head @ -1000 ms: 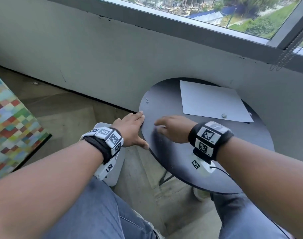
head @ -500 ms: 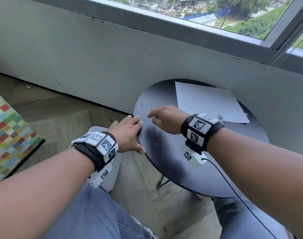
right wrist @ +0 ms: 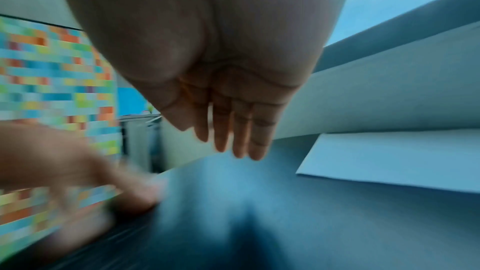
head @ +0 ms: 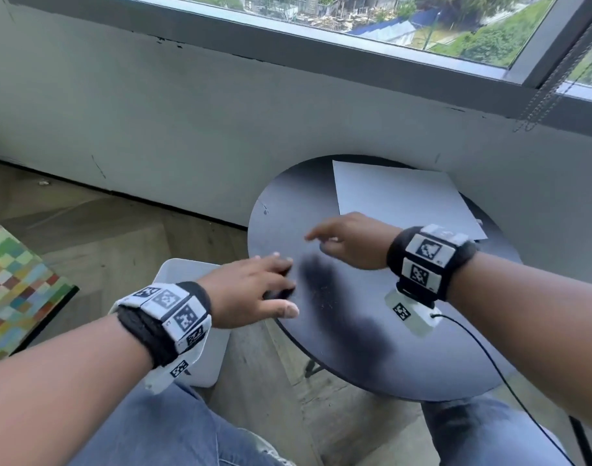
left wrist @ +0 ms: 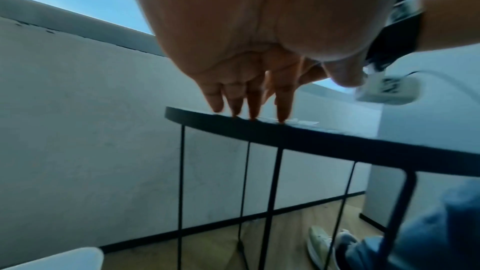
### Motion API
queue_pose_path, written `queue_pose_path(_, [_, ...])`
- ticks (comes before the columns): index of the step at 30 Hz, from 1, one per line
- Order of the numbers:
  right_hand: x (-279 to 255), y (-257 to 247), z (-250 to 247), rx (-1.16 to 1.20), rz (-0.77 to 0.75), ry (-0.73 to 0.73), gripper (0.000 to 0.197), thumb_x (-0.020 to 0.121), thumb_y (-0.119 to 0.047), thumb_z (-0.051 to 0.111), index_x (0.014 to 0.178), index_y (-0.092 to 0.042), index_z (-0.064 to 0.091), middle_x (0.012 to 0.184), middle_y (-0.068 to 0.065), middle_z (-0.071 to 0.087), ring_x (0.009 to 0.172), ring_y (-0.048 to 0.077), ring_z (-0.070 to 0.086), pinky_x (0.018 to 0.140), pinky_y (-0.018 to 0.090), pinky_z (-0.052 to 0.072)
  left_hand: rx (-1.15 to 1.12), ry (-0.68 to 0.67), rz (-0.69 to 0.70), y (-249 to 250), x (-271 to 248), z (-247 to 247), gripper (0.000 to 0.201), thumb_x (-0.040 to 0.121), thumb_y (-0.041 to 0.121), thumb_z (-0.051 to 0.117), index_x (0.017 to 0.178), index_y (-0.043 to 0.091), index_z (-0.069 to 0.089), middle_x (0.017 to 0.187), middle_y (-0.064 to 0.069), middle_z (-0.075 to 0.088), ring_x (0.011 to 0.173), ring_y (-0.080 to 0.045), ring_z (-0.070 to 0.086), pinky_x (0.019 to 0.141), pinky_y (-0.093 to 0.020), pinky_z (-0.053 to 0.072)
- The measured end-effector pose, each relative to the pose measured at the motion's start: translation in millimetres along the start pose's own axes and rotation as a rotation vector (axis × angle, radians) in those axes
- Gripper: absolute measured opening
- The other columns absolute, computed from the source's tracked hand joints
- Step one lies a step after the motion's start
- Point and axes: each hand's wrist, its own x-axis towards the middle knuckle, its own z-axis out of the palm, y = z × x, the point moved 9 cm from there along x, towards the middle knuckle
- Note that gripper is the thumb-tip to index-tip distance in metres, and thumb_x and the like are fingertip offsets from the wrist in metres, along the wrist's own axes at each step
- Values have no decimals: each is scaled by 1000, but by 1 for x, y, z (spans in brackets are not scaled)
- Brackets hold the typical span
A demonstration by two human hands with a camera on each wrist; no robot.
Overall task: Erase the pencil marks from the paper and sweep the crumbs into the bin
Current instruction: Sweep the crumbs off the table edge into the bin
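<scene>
The round black counter (head: 405,348) stands beside the wall, its near-left edge overhanging the white bin (head: 200,364) on the floor. The paper (head: 399,200) lies flat at the far side of the counter, close to the wall. Fine crumbs (head: 325,290) speckle the bare surface between the hands. The left hand (head: 251,294) rests its straight fingertips (left wrist: 281,114) on the counter edge, grip spread. The right hand (head: 352,240) hovers palm down above the counter, fingers extended together, holding nothing.

No words, brands or numbers can be read anywhere. The wristbands (head: 166,317) carry only black-and-white square code patterns, not letters.
</scene>
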Motion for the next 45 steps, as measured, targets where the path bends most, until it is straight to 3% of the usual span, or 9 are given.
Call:
queue_pose_path(4, [26,26,22,-42,174,-41,39,93,-12,42,127,-8,59,136,11,54,129,33,49,110,38,39,-77,216,45,11,5,-29,64,89,74,39,131,35,67,145,15,58,137,-7,48,115,-31,34])
queue_pose_path(8, [-9,-20,55,-112,-11,-153,36,95,-18,43,127,-7,57,140,13,48,131,33,46,109,44,39,13,140,-152,-21,31,-33,79,101,61,43,164,23,16,173,-1,1,159,-15,0,128,-35,7])
queue_pose_path(11, [-40,-37,37,-23,-107,-158,32,100,-23,46,124,-16,67,131,5,65,120,26,57,104,34,43,98,7,-153,-12,35,-15,98,88,80,22,164,18,12,173,-6,-6,159,-20,-6,128,-39,3])
queue_pose_path(16, [-89,49,-38,341,305,281,38,101,-27,53,139,-22,59,139,-5,62,130,13,54,111,30,38,-59,34,73,28,13,-4,99,78,93,23,153,31,44,168,11,24,156,-10,13,124,-29,15])
queue_pose_path(21, [-191,93,8,807,642,496,55,102,-40,51,153,-20,40,157,-5,40,143,10,38,114,29,28,92,76,-134,-15,-2,1,126,73,83,63,163,29,-5,170,7,-18,156,-13,-20,127,-43,-1])
queue_pose_path(28, [-220,67,134,346,1005,272,85,96,-69,18,158,-10,19,168,8,8,155,26,1,123,57,0,82,141,-232,-25,-5,6,127,70,80,68,164,25,4,172,8,-9,157,-11,-10,127,-47,8])
queue_pose_path(35, [-171,-13,147,218,842,163,89,93,-73,4,160,-17,-9,166,7,-24,151,25,-27,120,55,-15,70,161,-239,-24,-7,4,126,68,77,73,164,25,9,172,7,-4,158,-11,-5,127,-46,12])
queue_pose_path(40, [-92,-80,123,528,573,238,81,100,-64,18,161,-15,-5,168,5,-16,153,20,-21,122,48,-15,96,167,-240,-23,-9,2,120,74,79,65,164,24,9,172,7,-4,158,-10,-6,126,-46,13])
queue_pose_path(45, [-126,-10,84,690,636,515,76,104,-53,32,161,-13,1,169,0,-6,155,15,-9,125,40,-5,97,173,-234,-26,-7,4,127,68,83,68,164,27,8,172,8,-3,158,-11,-6,125,-49,13])
